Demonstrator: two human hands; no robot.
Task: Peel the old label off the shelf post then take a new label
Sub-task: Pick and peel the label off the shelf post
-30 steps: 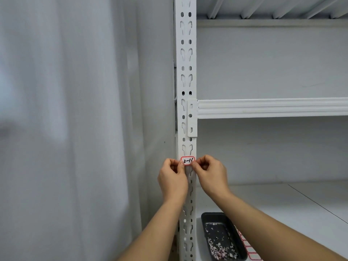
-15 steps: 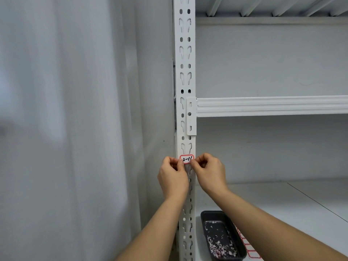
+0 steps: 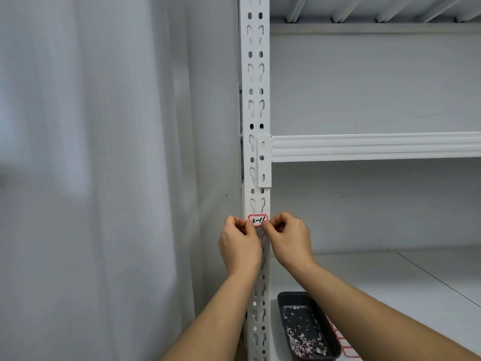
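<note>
The shelf post (image 3: 255,105) is white painted metal, flat-faced, punched with paired round holes and keyhole slots down its length. A ribbed white beam (image 3: 374,146) hooks into it on the right through a flat bracket. Low on the post sits the old label (image 3: 257,220), a small white sticker with notched corners and a red border; its black handwriting reads roughly "2-1", with the first character partly covered and hard to make out.

The left hand (image 3: 240,246) has its fingers curled, thumb and forefinger pinching at the label's left edge. The right hand (image 3: 289,242) is curled the same way, pinching the right edge. Whether either edge has lifted from the metal cannot be told.

On the smooth white shelf (image 3: 390,280) below lies a dark rectangular tray (image 3: 282,299) with rounded corners, holding torn pale and pinkish scraps. Beside it a sheet of new labels (image 3: 341,342), red-bordered like the old one, is mostly hidden behind the tray and the right forearm. A soft grey-white curtain (image 3: 91,178) hangs in folds on the left.
</note>
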